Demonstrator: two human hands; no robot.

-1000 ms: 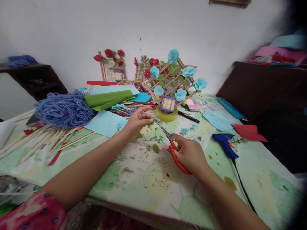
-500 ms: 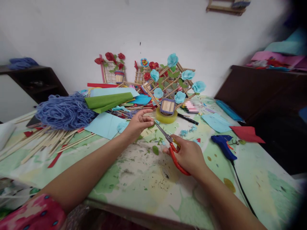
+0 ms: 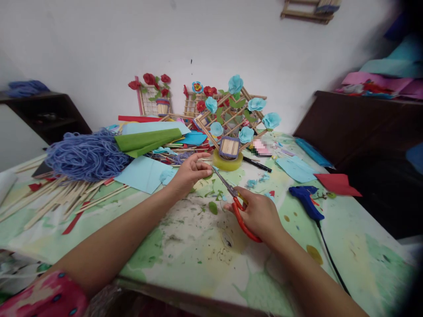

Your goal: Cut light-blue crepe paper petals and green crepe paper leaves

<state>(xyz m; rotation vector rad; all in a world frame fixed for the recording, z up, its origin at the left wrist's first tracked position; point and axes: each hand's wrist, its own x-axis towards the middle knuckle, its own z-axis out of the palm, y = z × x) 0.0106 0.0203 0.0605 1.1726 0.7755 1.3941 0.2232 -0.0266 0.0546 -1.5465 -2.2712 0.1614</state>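
My right hand [image 3: 261, 211] is wrapped round the handles of orange-handled scissors [image 3: 228, 184], whose blades point up and left. At the blade tips, my left hand [image 3: 193, 171] pinches a small green paper piece that its fingers mostly hide. Below the hands lie a cut green paper leaf [image 3: 213, 208] and scattered green scraps. Just beyond stands a diamond-shaped stick lattice [image 3: 244, 94] with light-blue paper flowers and a small stick pot at its lower corner. That corner rests by a roll of yellowish tape [image 3: 228, 164].
Blue yarn [image 3: 87, 155], loose wooden sticks [image 3: 54, 200] and light-blue paper [image 3: 144, 174] lie on the left. To the right are a blue glue gun [image 3: 306, 200] with its cord, red paper [image 3: 339, 184] and a black marker [image 3: 257, 164]. Red-flowered lattices [image 3: 152, 94] lean at the back wall.
The view has shifted slightly, so everything sits a little further left. Both hands keep nearly the same pose, with the scissor tips still at the left fingertips.
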